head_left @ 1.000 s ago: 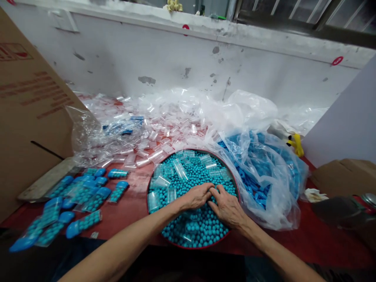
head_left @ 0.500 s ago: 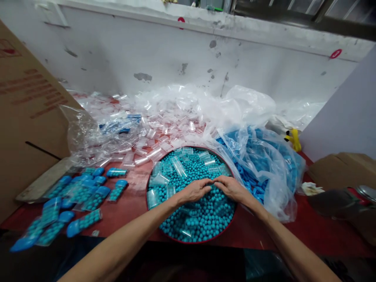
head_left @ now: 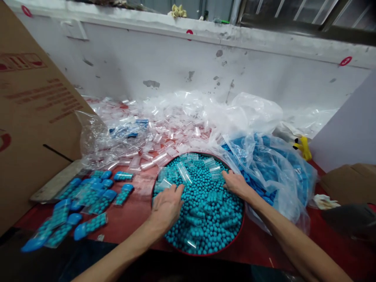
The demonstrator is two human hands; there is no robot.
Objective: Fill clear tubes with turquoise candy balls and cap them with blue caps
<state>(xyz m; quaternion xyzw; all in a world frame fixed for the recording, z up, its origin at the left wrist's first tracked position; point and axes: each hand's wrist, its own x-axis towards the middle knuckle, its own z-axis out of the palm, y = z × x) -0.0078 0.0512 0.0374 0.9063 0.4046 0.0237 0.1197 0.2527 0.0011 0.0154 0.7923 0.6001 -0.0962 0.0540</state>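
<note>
A round red-rimmed tub [head_left: 241, 231] is filled with small turquoise beads [head_left: 205, 219]. Clear plastic tubes [head_left: 184, 173] lie on the beads and partly sunk among them. Over the tub's left side is my left hand [head_left: 167, 205], its fingers apart and close to some clear tubes; no object shows in it. My right hand [head_left: 235, 184] is at the right side, fingers slightly bent and apart, near a clear tube [head_left: 215, 172]. What its fingertips touch is hard to make out.
Bead-filled tubes with blue caps [head_left: 96, 196] lie left on the red table [head_left: 138, 219]. A plastic bag of blue caps [head_left: 276, 168] sits right of the tub. Loose clear tubes [head_left: 164, 131] are heaped behind. A cardboard box [head_left: 35, 98] stands left.
My hands, together over the tub's middle before, have moved apart, the left one to the left and nearer me, the right one toward the right rim. The view has shifted slightly.
</note>
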